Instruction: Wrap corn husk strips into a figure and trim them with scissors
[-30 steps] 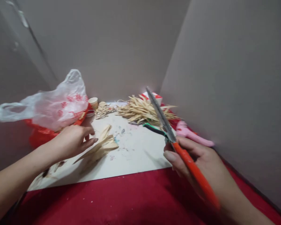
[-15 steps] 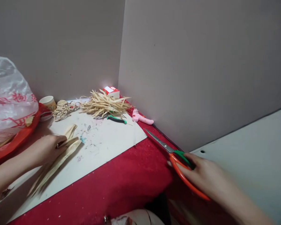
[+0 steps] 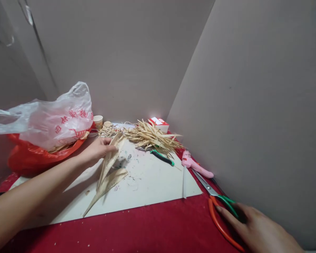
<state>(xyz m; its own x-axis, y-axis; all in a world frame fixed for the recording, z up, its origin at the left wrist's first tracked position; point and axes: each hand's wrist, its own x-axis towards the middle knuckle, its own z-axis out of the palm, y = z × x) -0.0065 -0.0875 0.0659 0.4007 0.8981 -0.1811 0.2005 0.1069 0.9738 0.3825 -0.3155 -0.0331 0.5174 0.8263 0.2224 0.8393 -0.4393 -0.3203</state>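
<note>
Dried husk leaves (image 3: 109, 175) hang from the left hand (image 3: 96, 151), which pinches their upper ends between thumb and fingers. Their long pointed tips trail down toward six o'clock and brush the white board (image 3: 152, 189). They look very light, papery and brittle. They would likely bend along the grain and split or crack if squeezed across it. The broad end where they are pinched now seems the soundest place to hold them, as the thin tips would probably fray or snap. The surface looks dry and matte, so I judge slipping unlikely.

The right hand (image 3: 255, 228), low at four o'clock, lies over the loops of the scissors (image 3: 216, 196), which rest on the red-clothed desk (image 3: 147, 232) with the blades nearly together and pointing to ten o'clock. The fingers curl onto the orange and green handles, but I cannot tell whether they clasp them or only rest there. The scissors are stiff steel and sharp at the tip, so they are best taken by the loops.

At eleven o'clock from the left hand sits a clear plastic bag (image 3: 55, 119) with red print, above a red bag (image 3: 28, 158). At one o'clock are a paper cup (image 3: 98, 122) and a coil of twine (image 3: 107, 130). At two o'clock lies a heap of pale cut strips (image 3: 151, 137), with a red-and-white box (image 3: 159, 123) behind it. Near the heap, at three o'clock from the left hand, lie a green-handled tool (image 3: 162, 158) and a pink glue gun (image 3: 196, 167), the gun just beside the scissor tips.
</note>
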